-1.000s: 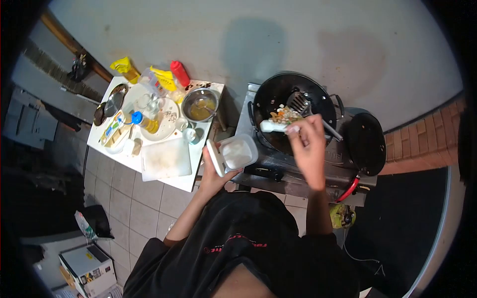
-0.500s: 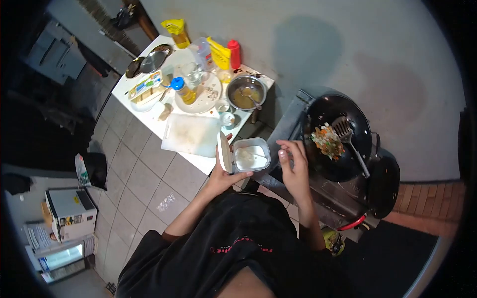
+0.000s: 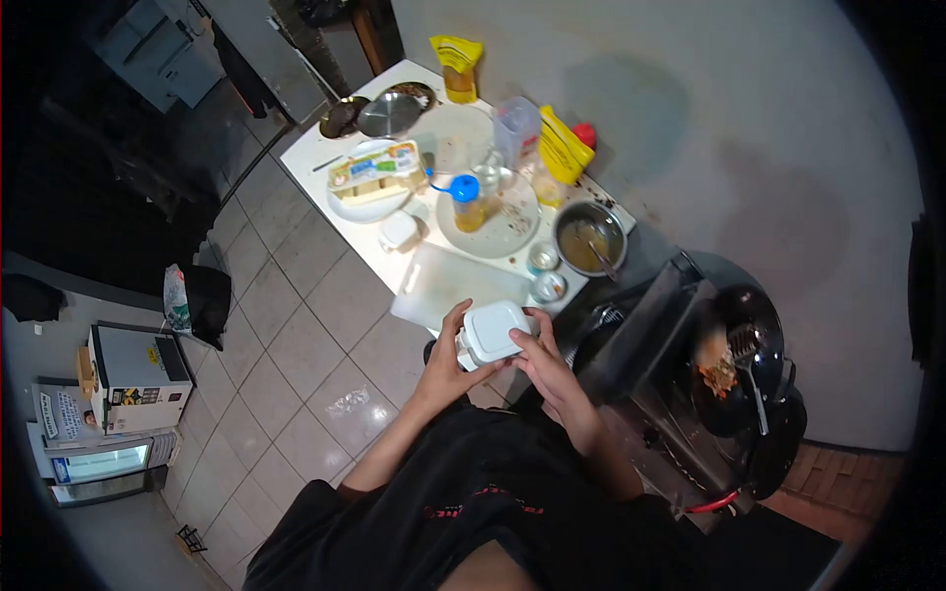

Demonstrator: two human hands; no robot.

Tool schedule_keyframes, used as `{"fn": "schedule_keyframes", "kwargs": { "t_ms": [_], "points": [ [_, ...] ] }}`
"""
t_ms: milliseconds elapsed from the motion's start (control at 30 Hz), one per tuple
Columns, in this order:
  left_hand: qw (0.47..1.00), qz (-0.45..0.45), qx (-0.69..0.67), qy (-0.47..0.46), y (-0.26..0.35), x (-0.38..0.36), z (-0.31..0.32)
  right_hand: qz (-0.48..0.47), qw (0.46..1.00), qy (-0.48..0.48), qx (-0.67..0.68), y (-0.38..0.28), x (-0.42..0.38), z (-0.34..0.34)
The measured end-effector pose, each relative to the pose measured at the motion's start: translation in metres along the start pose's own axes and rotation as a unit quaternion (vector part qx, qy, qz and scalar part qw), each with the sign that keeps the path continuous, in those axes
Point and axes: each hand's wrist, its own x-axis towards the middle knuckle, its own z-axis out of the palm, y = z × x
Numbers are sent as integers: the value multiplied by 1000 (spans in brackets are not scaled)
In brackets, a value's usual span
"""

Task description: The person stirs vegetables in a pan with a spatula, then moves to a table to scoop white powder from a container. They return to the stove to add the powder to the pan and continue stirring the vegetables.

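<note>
Grips the white lidded container (image 3: 493, 330) between 2 hands, with the left hand (image 3: 455, 357) closed around its left side and the right hand (image 3: 544, 366) at its right side, thumb on top. Holds it in front of the black shirt (image 3: 483, 492), near the cutting board (image 3: 458, 286) on the table (image 3: 310, 153) and left of the wok (image 3: 764, 315) containing food (image 3: 717, 372) and a slotted spatula (image 3: 752, 369).

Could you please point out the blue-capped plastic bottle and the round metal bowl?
Blue-capped plastic bottle (image 3: 464, 187): head view, on the cap.
Round metal bowl (image 3: 590, 210): head view, on the inner wall.
</note>
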Motion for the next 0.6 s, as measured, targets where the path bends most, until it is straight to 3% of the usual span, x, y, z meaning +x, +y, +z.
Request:
{"fn": "schedule_keyframes", "kwargs": {
  "t_ms": [100,167,233,333,367,433,500,567,600],
  "points": [
    [1000,-23,2,0,-19,20,-51,-2,998,9,-61,14,54,31],
    [999,-36,23,-9,-35,36,-88,-2,985,-7,-175,19,92,59],
    [999,0,36,26,-65,55,-119,-7,987,-11,-160,36,134,86],
    [984,-47,-23,172,-121,85,-158,-4,997,-6,-77,67,189,126],
    [984,-46,-24,170,-140,94,-171,-5,997,-4,-77,75,201,135],
    [966,-27,16,258,-166,114,-195,-17,983,16,-182,78,217,158],
    [960,-37,22,278,-189,132,-211,-34,983,23,-181,75,220,170],
    [938,-71,72,332,-207,148,-221,-83,975,17,-207,74,218,168],
    [938,-75,69,330,-219,155,-223,-187,943,28,-273,86,223,156]
  ]
}}
